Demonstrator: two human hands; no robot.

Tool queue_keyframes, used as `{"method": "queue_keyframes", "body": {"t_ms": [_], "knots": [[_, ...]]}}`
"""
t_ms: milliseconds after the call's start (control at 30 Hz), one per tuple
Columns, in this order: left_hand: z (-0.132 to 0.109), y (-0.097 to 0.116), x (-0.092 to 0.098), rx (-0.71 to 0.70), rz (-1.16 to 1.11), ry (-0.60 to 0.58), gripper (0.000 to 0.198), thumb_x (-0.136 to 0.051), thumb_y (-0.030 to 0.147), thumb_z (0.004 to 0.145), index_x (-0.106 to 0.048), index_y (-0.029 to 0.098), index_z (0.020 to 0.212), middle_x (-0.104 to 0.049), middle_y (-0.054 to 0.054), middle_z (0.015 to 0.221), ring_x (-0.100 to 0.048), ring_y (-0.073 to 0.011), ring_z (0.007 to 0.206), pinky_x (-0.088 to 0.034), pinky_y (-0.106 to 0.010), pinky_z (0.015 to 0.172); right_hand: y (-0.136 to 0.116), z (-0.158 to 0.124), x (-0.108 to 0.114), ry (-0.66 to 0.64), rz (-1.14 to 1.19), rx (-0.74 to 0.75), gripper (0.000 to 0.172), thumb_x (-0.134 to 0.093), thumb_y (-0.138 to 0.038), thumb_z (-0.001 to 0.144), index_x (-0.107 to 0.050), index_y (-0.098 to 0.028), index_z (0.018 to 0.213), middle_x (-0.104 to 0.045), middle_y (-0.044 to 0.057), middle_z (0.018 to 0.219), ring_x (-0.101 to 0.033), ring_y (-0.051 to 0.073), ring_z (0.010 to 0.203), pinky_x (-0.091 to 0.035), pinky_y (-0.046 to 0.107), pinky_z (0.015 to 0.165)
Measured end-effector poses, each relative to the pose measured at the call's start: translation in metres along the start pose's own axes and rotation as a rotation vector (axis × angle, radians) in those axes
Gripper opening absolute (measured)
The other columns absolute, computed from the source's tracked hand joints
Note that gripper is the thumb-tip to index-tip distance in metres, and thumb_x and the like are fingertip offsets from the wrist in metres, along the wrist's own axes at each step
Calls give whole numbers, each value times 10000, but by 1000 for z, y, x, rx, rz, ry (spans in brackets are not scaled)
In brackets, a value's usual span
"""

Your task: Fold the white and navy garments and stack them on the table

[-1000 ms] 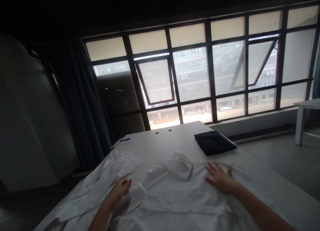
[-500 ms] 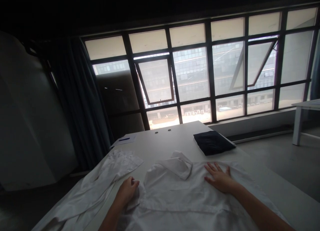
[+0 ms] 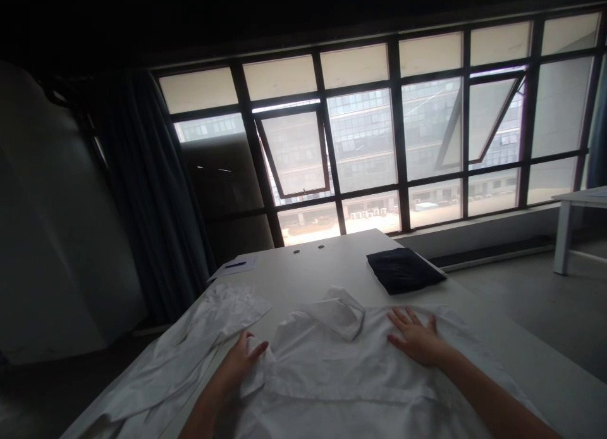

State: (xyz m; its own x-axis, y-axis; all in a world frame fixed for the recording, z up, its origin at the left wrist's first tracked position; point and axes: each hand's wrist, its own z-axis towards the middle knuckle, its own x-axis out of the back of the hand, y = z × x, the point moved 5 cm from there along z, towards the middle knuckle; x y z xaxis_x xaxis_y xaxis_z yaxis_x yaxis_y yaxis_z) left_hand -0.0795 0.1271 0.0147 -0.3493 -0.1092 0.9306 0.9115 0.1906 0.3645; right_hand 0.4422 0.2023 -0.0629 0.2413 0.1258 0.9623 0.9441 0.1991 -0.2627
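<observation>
A white collared shirt (image 3: 346, 372) lies spread on the white table in front of me, its collar at the far end. My left hand (image 3: 243, 358) is at the shirt's left side, with a fold of the sleeve between thumb and fingers. Flat on the shirt's upper right part rests my right hand (image 3: 417, 341), fingers spread and open. Beyond it is a folded dark garment (image 3: 405, 271), apart from the hand.
Another white garment (image 3: 190, 350) lies crumpled along the left side of the table (image 3: 294, 274). At the far left edge sit a sheet of paper (image 3: 249, 262) and a pen (image 3: 236, 264). A second table (image 3: 563, 236) stands at right, near the windows.
My left hand has shifted slightly left, and its thumb has spread farther from the fingers at the sleeve. The right hand stays flat in the same place.
</observation>
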Motion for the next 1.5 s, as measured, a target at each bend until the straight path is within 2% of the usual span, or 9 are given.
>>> {"method": "queue_keyframes", "body": {"t_ms": [200, 400, 533, 633, 733, 833, 1100, 1333, 1500], "knots": [[-12, -4, -6, -85, -3, -241, 390, -703, 392, 704, -598, 198, 1026, -734, -29, 1051, -682, -243, 1015, -516, -288, 892, 0, -1, 2, 7, -4, 0, 686, -330, -659, 942, -302, -387, 1572, -177, 24, 1688, -64, 423, 1541, 13, 869, 1041], [-22, -1, 2, -15, 226, -261, 626, -801, 259, 468, -674, 198, 1078, -738, -71, 1078, -672, -361, 1058, -522, -407, 921, -4, -3, 2, -18, -6, 39, 681, -331, -646, 947, -287, -391, 1577, -165, 29, 1688, -45, 416, 1543, 20, 850, 1057], [-32, 26, 11, -10, 396, -46, 746, -723, 283, 636, -568, 147, 1353, -545, -219, 1413, -468, -464, 1328, -381, -592, 1060, -9, -4, 1, -40, 1, 74, 710, -330, -686, 937, -263, -396, 1581, -132, 33, 1694, -34, 423, 1540, 19, 841, 1062], [-42, 73, -4, -202, 405, 10, 573, -570, 285, 848, -536, 226, 1418, -478, -129, 1525, -399, -325, 1423, -299, -482, 1168, -13, -5, -1, -42, 11, 112, 735, -348, -701, 929, -241, -391, 1587, -136, 41, 1693, -44, 433, 1537, 27, 849, 1052], [-58, 121, -41, -416, 255, -186, 611, -511, 487, 948, -452, 261, 1513, -376, -79, 1620, -335, -263, 1486, -253, -406, 1222, -18, -7, -1, -29, 16, 145, 742, -361, -698, 930, -225, -391, 1591, -144, 45, 1689, -47, 430, 1538, 52, 842, 1054], [-71, 144, -73, -468, 189, -311, 795, -442, 717, 928, -290, 309, 1593, -158, -55, 1690, -111, -317, 1555, -92, -521, 1257, -23, -10, -2, -14, 22, 164, 740, -362, -701, 932, -230, -389, 1591, -150, 46, 1688, -54, 427, 1538, 63, 833, 1062], [-76, 139, -79, -435, 196, -309, 823, -364, 777, 922, -210, 345, 1604, -56, -21, 1693, -12, -312, 1559, -1, -551, 1249, -25, -15, 0, 72, 22, 126, 751, -308, -723, 935, -284, -347, 1586, -234, 68, 1673, -123, 408, 1537, 24, 781, 1120], [-79, 136, -80, -382, 233, -280, 785, -382, 743, 921, -211, 382, 1597, -67, 14, 1693, -4, -325, 1558, 25, -601, 1228, 17, -5, 15, 74, -41, 161, 731, -303, -689, 944, -370, -304, 1561, -297, 76, 1657, -227, 319, 1529, -108, 573, 1222], [-77, 132, -85, -355, 227, -261, 763, -337, 755, 919, -208, 414, 1590, -61, 26, 1696, 20, -339, 1555, 49, -627, 1208, 63, -14, 36, 321, -276, -247, 656, -361, -495, 940, -484, -170, 1497, -387, 210, 1592, -233, 453, 1494, 14, 742, 1133]]}}
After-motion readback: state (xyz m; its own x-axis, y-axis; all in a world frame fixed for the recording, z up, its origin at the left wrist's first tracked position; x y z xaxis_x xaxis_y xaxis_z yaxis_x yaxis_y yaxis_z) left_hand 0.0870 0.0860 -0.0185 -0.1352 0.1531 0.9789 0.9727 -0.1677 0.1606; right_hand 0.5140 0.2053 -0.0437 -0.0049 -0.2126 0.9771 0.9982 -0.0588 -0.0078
